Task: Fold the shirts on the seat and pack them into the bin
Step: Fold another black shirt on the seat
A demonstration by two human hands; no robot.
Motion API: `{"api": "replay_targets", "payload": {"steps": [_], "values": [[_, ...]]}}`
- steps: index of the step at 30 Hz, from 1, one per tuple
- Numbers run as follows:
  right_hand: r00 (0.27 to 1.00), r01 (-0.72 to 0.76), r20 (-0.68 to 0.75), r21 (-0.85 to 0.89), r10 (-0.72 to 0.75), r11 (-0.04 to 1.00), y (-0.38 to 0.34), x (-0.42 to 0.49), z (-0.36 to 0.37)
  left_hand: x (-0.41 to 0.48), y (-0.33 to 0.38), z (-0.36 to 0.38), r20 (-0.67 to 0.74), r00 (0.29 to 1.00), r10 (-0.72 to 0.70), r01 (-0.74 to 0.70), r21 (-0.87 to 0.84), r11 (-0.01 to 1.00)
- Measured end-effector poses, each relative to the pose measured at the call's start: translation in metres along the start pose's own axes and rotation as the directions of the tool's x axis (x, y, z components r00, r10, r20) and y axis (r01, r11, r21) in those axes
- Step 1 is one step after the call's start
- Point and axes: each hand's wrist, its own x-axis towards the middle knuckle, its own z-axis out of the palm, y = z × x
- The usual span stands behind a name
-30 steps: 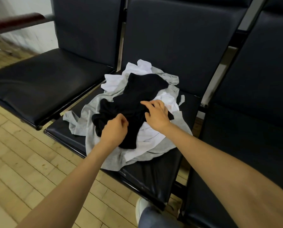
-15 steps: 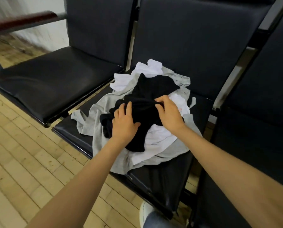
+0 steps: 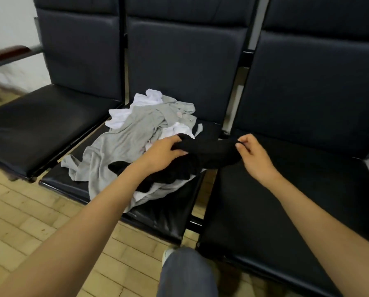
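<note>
A black shirt [image 3: 209,153] stretches between my two hands above the gap between the middle seat [image 3: 170,213] and the right seat [image 3: 286,200]. My left hand [image 3: 162,152] grips one end of it over the pile. My right hand [image 3: 252,154] pinches the other end over the right seat. The shirt's lower part trails on the pile. Under it lie a crumpled grey shirt [image 3: 123,142] and a white shirt [image 3: 132,110] on the middle seat. No bin shows in the frame.
Three dark padded seats stand in a row with high backs; the left seat [image 3: 40,121] carries nothing. A wooden armrest [image 3: 7,53] sticks out at far left. The floor [image 3: 29,221] is pale tile. My knee [image 3: 185,273] and a shoe are at the bottom centre.
Both hands took hold of the black shirt and lifted it off the pile toward the right seat, spreading apart. The grey shirt beneath is now uncovered. The view shifted right.
</note>
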Motion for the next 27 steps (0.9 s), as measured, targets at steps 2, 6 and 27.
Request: {"api": "replay_targets", "payload": {"steps": [2,6,27], "values": [[0.995,-0.035,-0.088,0.032,0.037,0.999,0.008,-0.008,-0.032,0.0,0.034,0.011,0.073,0.997,0.001,0.011,-0.165,0.986],[0.964,-0.074,-0.251,0.053,0.085,0.996,0.026,-0.037,-0.111,0.009,0.104,0.06,0.231,0.971,0.064,0.023,-0.355,0.935],[0.852,-0.513,-0.104,-0.354,0.512,0.782,0.159,-0.081,-0.161,0.042,0.126,0.279,0.261,0.955,-0.143,0.079,0.242,0.967]]}}
